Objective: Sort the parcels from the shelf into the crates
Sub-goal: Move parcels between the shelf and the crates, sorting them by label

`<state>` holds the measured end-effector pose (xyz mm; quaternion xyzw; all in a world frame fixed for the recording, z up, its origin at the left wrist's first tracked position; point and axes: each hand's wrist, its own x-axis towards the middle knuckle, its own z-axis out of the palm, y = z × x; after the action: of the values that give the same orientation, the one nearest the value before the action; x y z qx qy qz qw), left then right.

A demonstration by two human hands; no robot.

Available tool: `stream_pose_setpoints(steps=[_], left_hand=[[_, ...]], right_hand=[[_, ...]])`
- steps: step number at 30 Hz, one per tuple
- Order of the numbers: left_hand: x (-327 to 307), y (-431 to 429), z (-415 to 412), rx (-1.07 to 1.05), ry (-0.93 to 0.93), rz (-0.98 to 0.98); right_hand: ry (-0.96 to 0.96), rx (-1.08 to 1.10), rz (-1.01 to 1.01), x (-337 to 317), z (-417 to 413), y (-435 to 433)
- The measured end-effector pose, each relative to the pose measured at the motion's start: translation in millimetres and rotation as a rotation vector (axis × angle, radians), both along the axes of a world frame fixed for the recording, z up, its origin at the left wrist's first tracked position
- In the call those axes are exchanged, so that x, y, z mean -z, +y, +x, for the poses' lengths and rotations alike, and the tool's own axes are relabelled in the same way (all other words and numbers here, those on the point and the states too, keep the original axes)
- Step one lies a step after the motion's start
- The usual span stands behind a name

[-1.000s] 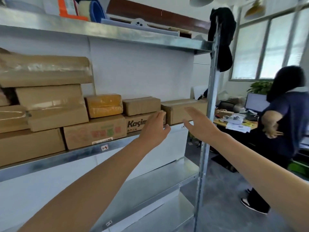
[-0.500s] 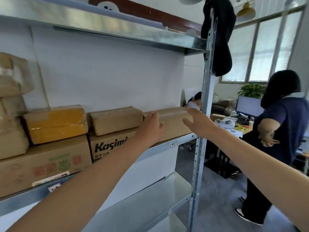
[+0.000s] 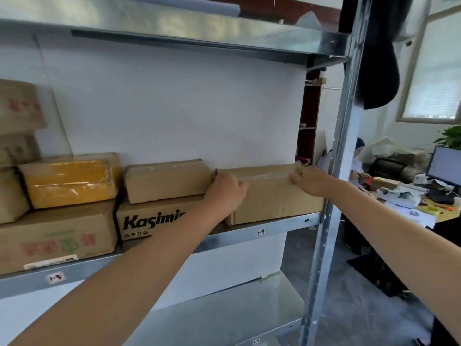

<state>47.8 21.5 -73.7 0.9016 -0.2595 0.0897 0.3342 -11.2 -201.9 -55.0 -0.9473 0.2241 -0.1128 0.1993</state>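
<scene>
On the shelf (image 3: 274, 229), the left hand (image 3: 227, 188) curls its fingers round the end parcel's (image 3: 269, 203) left corner; the right hand (image 3: 311, 182) lies flat-fingered along its top edge.

I read the shelf (image 3: 274, 231) as dull grey metal, its back panel (image 3: 174, 108) white. The parcel (image 3: 270, 203) at the right end is plain brown card with a glossy clear tape stripe. The yellow box (image 3: 71, 183) shines under film. The Kasimi box (image 3: 149, 222) has black lettering on brown; the big box (image 3: 57, 242) has red and green print. A black garment (image 3: 379, 71) hangs at the post.
</scene>
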Motion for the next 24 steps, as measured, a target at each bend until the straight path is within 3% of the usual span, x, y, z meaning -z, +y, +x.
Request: stream_pose_setpoints(steps=[4,8,17,24], left_hand=[[-0.2,-4.2,-7.9,-0.103,0.0,-0.039],[-7.2,-14.1,-16.2,-0.159,0.121,-0.057],[-27.7,-9.2,-34.1,-0.199,0.227,-0.444],[-50.4,6.5,-45.1,-0.023,0.195,-0.882]], right_hand=[[0.06,-0.018,-0.043,-12.0,11.6,-1.4],[0.17,-0.039,-0.162,-14.7,20.7,-4.3],[-0.13,-0.121,0.0,-31.2,5.8,-9.1],[-0.33,-0.002,0.058,-63.7,-18.9,-5.5]])
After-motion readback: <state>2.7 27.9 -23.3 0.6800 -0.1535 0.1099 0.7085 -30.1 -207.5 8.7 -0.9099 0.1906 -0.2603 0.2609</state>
